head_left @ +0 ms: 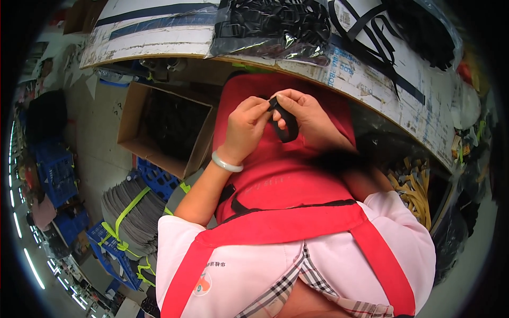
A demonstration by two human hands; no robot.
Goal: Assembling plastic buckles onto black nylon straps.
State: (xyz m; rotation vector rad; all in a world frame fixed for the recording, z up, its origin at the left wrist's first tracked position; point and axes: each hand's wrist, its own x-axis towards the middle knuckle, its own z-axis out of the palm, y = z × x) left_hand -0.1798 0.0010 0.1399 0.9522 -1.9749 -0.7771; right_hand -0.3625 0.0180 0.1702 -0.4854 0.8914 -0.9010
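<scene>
left hand [245, 123], right hand [305, 110]: pinching black strap [288, 128]; shirt lettering [215, 264] (seemingly part-covered)

Left hand [247, 121] and right hand [306, 112] raised, fingertips close together.
Left thumb and forefinger pinched; right thumb extended, fingers curled. Left forearm [208, 186] and right forearm [336, 139] converge, the latter partly obscured by dark blur.

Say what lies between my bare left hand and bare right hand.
In the head view, a looped black fabric strap lies between the left hand and right hand, both touching it.
</scene>
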